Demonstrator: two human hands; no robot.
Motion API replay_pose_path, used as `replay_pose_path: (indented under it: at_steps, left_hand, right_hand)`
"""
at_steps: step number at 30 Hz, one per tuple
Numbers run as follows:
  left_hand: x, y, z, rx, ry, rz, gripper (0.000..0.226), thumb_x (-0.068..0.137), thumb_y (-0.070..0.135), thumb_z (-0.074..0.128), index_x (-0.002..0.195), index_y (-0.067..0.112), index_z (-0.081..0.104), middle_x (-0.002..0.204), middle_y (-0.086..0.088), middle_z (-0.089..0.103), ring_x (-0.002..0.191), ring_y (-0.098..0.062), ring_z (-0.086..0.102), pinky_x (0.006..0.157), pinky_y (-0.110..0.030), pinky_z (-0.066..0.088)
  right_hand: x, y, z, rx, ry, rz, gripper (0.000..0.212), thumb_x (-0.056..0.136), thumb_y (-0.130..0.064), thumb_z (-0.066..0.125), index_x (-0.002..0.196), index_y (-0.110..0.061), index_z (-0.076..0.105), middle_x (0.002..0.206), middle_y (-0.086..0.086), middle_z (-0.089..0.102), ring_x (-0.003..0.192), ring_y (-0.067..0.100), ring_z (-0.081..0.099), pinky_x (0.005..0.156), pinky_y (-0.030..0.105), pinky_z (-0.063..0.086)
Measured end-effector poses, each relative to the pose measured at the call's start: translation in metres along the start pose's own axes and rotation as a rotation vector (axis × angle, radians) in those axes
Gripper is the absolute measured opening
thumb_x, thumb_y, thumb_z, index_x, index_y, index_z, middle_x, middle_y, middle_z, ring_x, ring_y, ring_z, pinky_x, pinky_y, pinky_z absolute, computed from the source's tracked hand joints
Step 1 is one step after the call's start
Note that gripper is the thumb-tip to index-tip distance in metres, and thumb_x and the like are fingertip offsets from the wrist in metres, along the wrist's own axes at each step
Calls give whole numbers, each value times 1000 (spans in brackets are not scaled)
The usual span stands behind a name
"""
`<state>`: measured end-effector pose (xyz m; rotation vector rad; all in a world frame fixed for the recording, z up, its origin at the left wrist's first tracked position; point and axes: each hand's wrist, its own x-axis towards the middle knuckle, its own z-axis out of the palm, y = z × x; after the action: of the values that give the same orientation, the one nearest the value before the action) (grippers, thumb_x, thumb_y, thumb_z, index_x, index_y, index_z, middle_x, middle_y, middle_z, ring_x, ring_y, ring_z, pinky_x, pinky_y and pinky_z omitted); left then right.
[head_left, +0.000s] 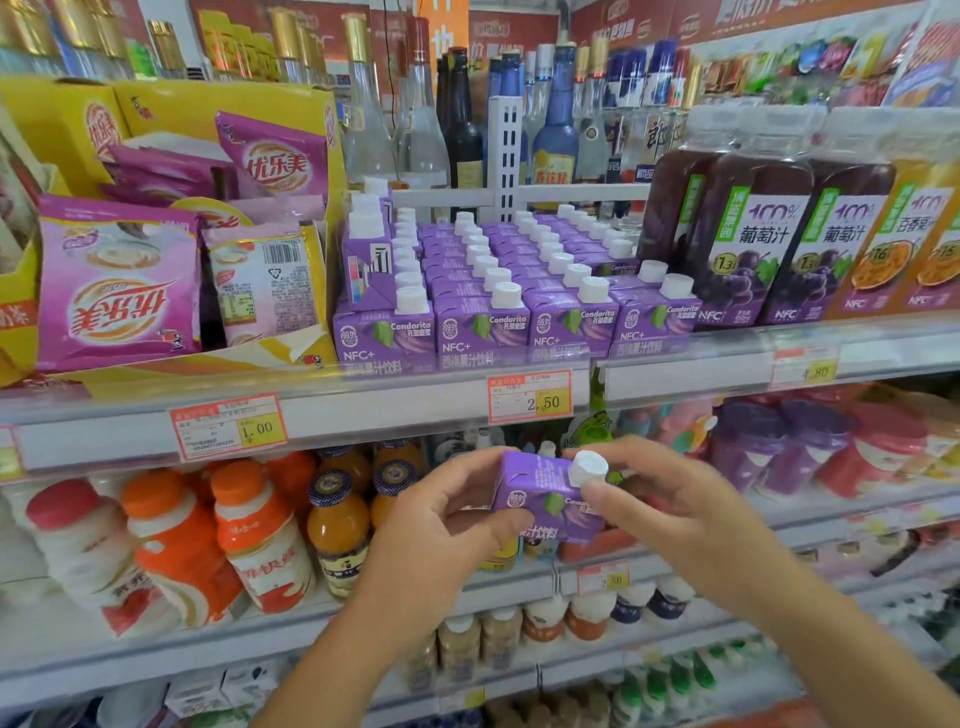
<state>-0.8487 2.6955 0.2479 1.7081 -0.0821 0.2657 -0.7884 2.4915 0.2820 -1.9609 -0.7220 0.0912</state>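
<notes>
Carton (535, 486) sits partly hidden between left hand (441, 519) and right hand (660, 499).

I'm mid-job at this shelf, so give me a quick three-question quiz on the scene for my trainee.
1. True or false: the purple carton is held between the left-hand grip and the right-hand grip.
2. What does the right-hand grip pinch? A: the white cap; B: the carton's bottom edge; C: a straw.
3. Fill in: the price tag below the shelved purple cartons reads ____.

Key: 1 true; 2 A; 3 2.50.
</notes>
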Motion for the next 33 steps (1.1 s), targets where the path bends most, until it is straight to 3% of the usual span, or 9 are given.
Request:
replay_pose_path:
  at_steps: [3,5,7,11,14,17,23,27,33]
  left_hand:
    - [9,14,-3,98,27,78,44,72,36,73,115,38,65,107,14,72,100,-6,68,89,-31,55]
    - [18,28,-4,175,42,158,46,73,40,73,118,38,65,109,16,71,101,-4,67,90,-31,55]
    - [30,42,-4,256,75,255,48,74,48,71,120,42,62,113,24,67,106,2,63,92,-22,51]
    - [64,61,-12,697,240,573,48,90,64,50,133,43,52,129,39,49,124,20,36,106,-3,19]
    - [87,54,-26,979,459,720,52,93,57,47,131,24,60,130,11,61,128,-6,44,108,-28,23]
    - [94,36,-30,1103,563,774,42,92,49,59,123,22,67,122,8,68,124,-12,51,100,-35,29]
    - [97,28,-31,1150,610,782,35,93,49,59,114,24,71,116,11,70,120,-14,56,96,-39,33]
    - [97,28,-31,1138,611,789,35,91,48,63,114,24,72,116,12,69,119,-14,56,95,-37,32]
    - [97,28,-31,1115,609,788,35,90,48,64,114,23,72,117,12,69,120,-13,55,97,-35,31]
  right_hand:
    - [17,-27,-29,-181,-88,-31,27,80,-41,66,107,-44,64,93,-20,68,84,1,65,78,21,53]
    - [29,-49,-49,-302,-195,-30,23,84,-35,68,104,-46,65,85,-19,69,73,-1,64,64,15,51]
    - [42,-72,-68,-468,-220,-56,17,82,-46,64,98,-48,65,83,-20,67,67,-3,62,57,13,48]
    - [75,-117,-108,-772,-89,-249,26,80,-53,58,101,-41,68,95,-19,58,84,0,60,77,21,47]
    - [110,-140,-138,-988,-10,-304,28,80,-53,52,99,-39,67,93,-21,56,82,-9,55,70,7,39]
    - [147,-141,-154,-1140,-25,-279,13,89,-42,58,97,-36,67,90,-23,53,80,-9,55,65,7,34]
    - [191,-111,-149,-1278,-201,-116,23,94,-29,60,112,-19,69,94,-8,62,86,11,57,68,17,40]
    - [198,-105,-145,-1310,-228,-51,24,94,-33,61,115,-24,67,86,-21,52,87,8,53,74,21,39]
    - [203,-107,-144,-1305,-255,-29,22,92,-26,65,113,-23,69,83,-19,55,76,-1,51,75,22,41]
